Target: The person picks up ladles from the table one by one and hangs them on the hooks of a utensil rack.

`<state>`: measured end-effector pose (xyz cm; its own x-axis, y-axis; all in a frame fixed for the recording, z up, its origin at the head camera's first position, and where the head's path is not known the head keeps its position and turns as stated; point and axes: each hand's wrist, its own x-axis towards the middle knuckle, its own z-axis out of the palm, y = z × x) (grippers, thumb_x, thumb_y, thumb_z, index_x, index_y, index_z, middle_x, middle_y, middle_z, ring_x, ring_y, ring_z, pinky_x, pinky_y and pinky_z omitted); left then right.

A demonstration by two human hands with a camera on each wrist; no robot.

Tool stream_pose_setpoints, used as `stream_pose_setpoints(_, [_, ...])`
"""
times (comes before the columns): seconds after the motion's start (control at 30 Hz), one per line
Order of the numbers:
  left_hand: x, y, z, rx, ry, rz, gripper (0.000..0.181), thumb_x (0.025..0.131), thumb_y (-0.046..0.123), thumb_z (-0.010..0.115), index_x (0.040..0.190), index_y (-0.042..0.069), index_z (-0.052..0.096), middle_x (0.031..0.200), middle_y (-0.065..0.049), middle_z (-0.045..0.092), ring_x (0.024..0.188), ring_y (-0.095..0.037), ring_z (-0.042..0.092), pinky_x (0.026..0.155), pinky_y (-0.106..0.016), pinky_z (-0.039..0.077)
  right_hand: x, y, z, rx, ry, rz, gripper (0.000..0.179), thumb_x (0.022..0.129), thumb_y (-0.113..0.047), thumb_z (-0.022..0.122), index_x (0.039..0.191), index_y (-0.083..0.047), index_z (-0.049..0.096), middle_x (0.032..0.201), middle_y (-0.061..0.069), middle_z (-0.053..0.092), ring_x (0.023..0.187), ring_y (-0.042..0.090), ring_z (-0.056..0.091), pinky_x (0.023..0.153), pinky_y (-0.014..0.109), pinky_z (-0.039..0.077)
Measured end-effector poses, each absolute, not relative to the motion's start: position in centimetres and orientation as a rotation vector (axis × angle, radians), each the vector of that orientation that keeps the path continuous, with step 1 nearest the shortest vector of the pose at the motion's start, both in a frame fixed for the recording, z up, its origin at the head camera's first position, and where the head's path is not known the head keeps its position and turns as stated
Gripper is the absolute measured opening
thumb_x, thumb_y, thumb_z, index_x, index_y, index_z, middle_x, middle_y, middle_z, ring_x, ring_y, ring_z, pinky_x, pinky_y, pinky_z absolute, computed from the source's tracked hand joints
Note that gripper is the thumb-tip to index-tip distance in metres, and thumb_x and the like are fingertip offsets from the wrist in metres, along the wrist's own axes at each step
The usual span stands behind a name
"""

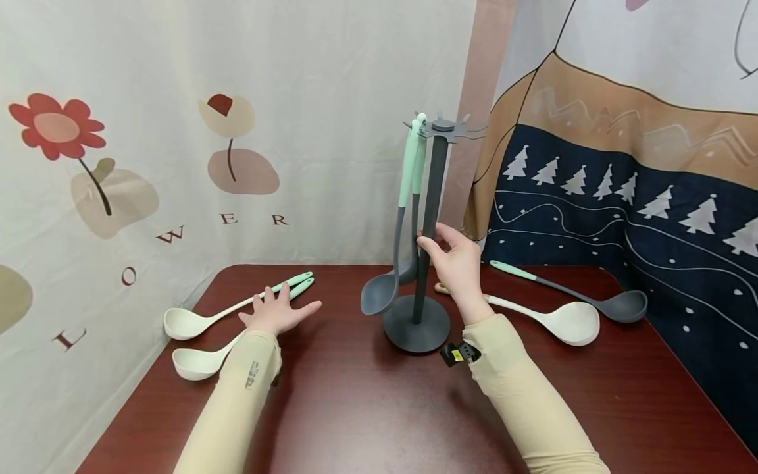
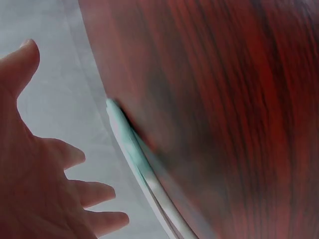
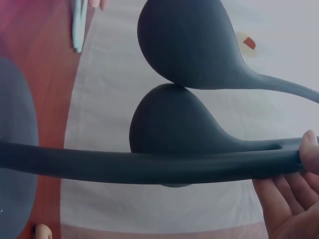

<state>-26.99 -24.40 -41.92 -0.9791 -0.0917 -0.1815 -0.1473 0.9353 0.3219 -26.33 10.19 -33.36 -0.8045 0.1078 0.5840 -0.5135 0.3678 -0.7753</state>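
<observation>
A dark grey utensil stand (image 1: 435,191) rises from a round base, with spoked hooks at its top. My right hand (image 1: 456,263) grips its post, thumb on the near side and fingers behind it in the right wrist view. Two grey ladles (image 1: 379,294) with mint handles hang from the hooks left of the post; their bowls (image 3: 189,42) overlap in that view. Over at the left, my left hand (image 1: 275,313) hovers with spread fingers above two white ladles (image 1: 188,324) with mint handles (image 2: 127,134). Nothing is between its fingers.
Right of the stand lie a white ladle (image 1: 571,324) with a wooden handle end and a grey ladle (image 1: 622,306) with a mint handle, near the back of the dark red table (image 1: 379,408). Printed cloth (image 1: 331,131) hangs behind the table and along the right.
</observation>
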Motion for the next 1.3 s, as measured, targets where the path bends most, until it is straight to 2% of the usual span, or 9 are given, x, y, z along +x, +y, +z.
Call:
stream_pose_setpoints(0.27, [-27.0, -25.3, -42.4, -0.251, 2.923, 0.485, 0.123, 0.075, 0.088, 0.046, 0.158, 0.003, 0.012, 0.154, -0.035, 0.014, 0.138, -0.059, 0.010, 0.096, -0.083, 0.010, -26.5, 9.8, -33.9, 0.303, -2.068, 1.394, 0.020, 0.089, -0.020, 0.076, 0.105, -0.008, 0.076, 0.087, 0.008, 0.073, 0.079, 0.022, 0.070, 0.070, 0.036, 0.054])
stream_pose_setpoints(0.87, [-27.3, -26.3, -43.6, -0.361, 2.911, 0.471, 0.123, 0.074, 0.085, 0.053, 0.155, 0.001, 0.016, 0.150, -0.041, 0.017, 0.135, -0.061, 0.017, 0.095, -0.083, 0.013, -26.2, 9.1, -34.3, 0.241, -2.049, 1.335, 0.030, 0.086, -0.020, 0.080, 0.110, -0.002, 0.075, 0.091, 0.013, 0.074, 0.082, 0.027, 0.071, 0.074, 0.042, 0.055])
stream_pose_setpoints(1.3, [-27.3, -27.3, -44.2, -0.400, 2.941, 0.456, 0.113, 0.074, 0.077, 0.063, 0.145, -0.006, 0.033, 0.141, -0.041, 0.033, 0.126, -0.059, 0.034, 0.093, -0.078, 0.026, -26.3, 8.9, -34.4, 0.256, -2.077, 1.333, 0.030, 0.087, -0.021, 0.078, 0.111, -0.003, 0.073, 0.094, 0.013, 0.073, 0.084, 0.027, 0.071, 0.077, 0.042, 0.056])
